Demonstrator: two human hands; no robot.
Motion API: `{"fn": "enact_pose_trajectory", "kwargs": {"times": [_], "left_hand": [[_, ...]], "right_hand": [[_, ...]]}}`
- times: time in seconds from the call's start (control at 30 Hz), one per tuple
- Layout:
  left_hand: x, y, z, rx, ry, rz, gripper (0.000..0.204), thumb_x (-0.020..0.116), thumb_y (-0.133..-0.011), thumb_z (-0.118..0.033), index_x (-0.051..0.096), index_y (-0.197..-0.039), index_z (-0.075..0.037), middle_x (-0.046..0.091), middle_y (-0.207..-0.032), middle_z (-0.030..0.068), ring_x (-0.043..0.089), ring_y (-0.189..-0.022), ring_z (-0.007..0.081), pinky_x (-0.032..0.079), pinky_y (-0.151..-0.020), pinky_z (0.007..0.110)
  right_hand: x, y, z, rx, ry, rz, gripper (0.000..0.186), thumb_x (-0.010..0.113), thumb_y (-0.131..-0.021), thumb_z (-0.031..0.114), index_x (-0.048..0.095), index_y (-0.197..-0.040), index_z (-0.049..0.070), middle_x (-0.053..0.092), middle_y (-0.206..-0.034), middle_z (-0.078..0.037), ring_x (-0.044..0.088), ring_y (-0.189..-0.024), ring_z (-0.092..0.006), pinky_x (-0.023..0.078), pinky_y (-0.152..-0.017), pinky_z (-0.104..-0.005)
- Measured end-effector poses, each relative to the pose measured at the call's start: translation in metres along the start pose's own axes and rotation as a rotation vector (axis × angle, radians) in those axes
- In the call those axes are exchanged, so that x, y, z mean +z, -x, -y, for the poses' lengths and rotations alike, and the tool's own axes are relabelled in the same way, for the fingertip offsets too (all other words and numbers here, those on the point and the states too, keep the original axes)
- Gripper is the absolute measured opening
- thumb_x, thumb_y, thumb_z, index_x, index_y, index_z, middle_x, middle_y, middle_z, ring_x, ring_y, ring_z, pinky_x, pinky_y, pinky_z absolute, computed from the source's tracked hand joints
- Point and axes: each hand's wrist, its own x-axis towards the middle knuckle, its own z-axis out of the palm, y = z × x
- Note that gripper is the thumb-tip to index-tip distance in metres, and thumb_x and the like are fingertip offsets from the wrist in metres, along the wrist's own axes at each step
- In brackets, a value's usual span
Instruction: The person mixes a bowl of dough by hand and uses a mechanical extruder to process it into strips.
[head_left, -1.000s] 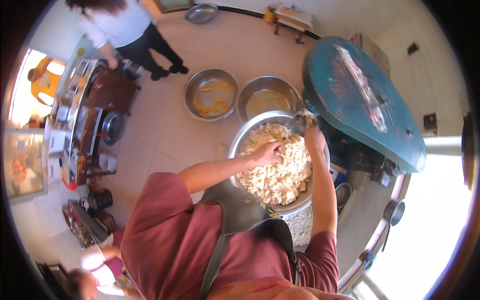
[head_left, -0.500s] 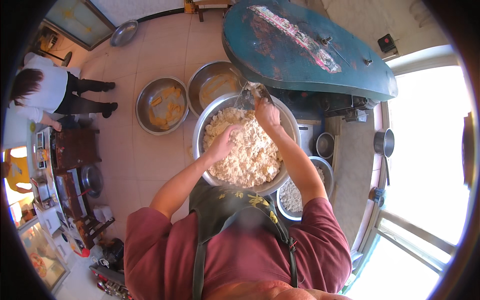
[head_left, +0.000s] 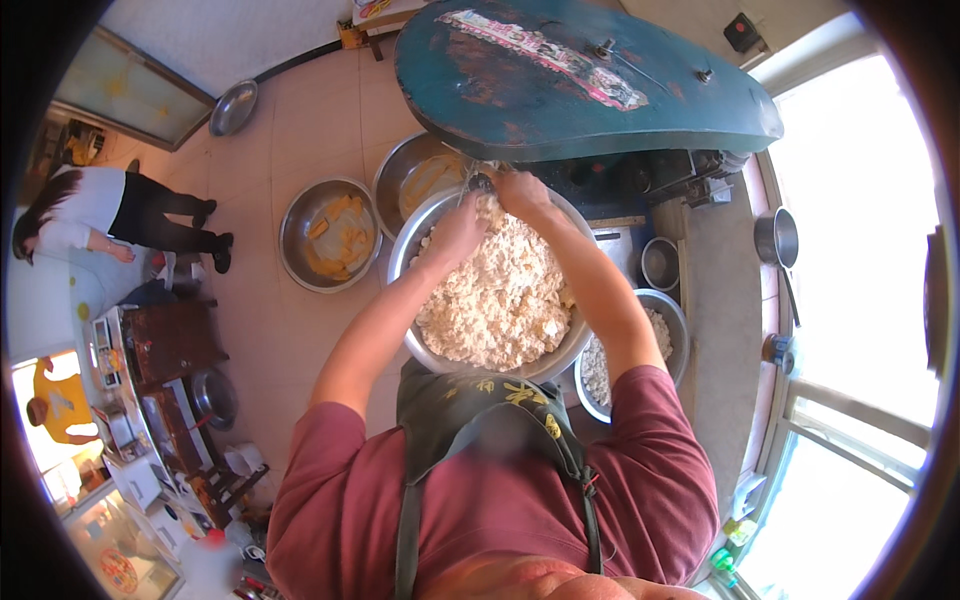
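A large metal basin (head_left: 403, 248) full of pale, crumbly, dough-like mass (head_left: 500, 300) stands in front of me. Both my hands meet at its far rim, beneath the edge of the green machine housing (head_left: 590, 95). My right hand (head_left: 520, 192) is closed there, its fingers curled around something greyish that I cannot make out. Against it, from the left, comes my left hand (head_left: 458, 236), low over the mass; its fingertips are hidden between the hands and the rim.
Two metal basins with yellowish pieces, a nearer one (head_left: 287, 250) and a farther one (head_left: 384, 170), stand left of mine. At my right are a basin of whitish crumbs (head_left: 680, 325), a small pot (head_left: 660, 262) and a ladle (head_left: 777, 238). A person (head_left: 90, 210) bends at far left.
My left hand has gone from the middle of the mass up to the far rim, beside my right hand. The person at left has shifted, and my view has turned slightly.
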Motion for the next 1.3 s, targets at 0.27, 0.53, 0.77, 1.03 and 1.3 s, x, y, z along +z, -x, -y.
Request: {"fn": "enact_pose_trajectory", "kwargs": {"times": [0.27,0.53,0.77,1.03,1.3], "left_hand": [[0.018,-0.055,-0.017,-0.069,-0.044,-0.166,0.044,0.059,-0.088,-0.009,0.044,-0.126,0.008,0.066,-0.104,0.0292,0.065,-0.093,0.0458,0.050,-0.079,0.054],[0.024,-0.061,0.014,0.055,-0.166,-0.121,0.040,0.059,-0.087,-0.005,0.055,-0.127,-0.005,0.070,-0.097,0.0215,0.066,-0.092,0.0399,0.052,-0.078,0.048],[0.016,0.034,0.056,-0.043,0.102,0.070,0.040,0.065,-0.084,-0.005,0.056,-0.123,-0.006,0.064,-0.115,0.0217,0.063,-0.108,0.0317,0.051,-0.086,0.045],[0.017,0.071,0.061,0.117,-0.205,0.201,0.060,0.068,-0.081,-0.004,0.049,-0.138,-0.006,0.048,-0.136,0.0187,0.047,-0.127,0.0349,0.043,-0.109,0.048],[0.004,0.082,0.029,-0.018,0.098,0.059,0.044,0.072,-0.080,-0.009,0.058,-0.121,-0.003,0.057,-0.114,0.0186,0.061,-0.095,0.0292,0.055,-0.084,0.042]], "right_hand": [[-0.050,0.111,-0.008,0.090,-0.406,-0.016,0.047,0.043,-0.101,0.041,0.070,-0.102,0.002,0.068,-0.079,-0.028,0.068,-0.073,-0.0428,0.055,-0.070,-0.0516],[0.003,0.033,-0.007,0.132,-0.253,-0.123,0.050,0.045,-0.099,0.043,0.072,-0.092,0.002,0.070,-0.086,-0.026,0.069,-0.084,-0.0420,0.055,-0.075,-0.0503],[0.047,0.011,-0.019,-0.095,-0.004,-0.151,0.026,0.047,-0.098,0.023,0.066,-0.109,0.011,0.071,-0.085,-0.014,0.069,-0.065,-0.0319,0.054,-0.054,-0.0452],[0.020,0.011,-0.008,-0.021,0.030,-0.301,0.044,0.047,-0.100,0.039,0.065,-0.089,0.001,0.069,-0.081,-0.028,0.068,-0.072,-0.0445,0.057,-0.065,-0.0517],[0.018,-0.003,-0.013,-0.040,0.105,-0.241,0.035,0.043,-0.101,0.034,0.064,-0.114,0.008,0.070,-0.089,-0.026,0.070,-0.080,-0.0405,0.057,-0.068,-0.0492]]}}
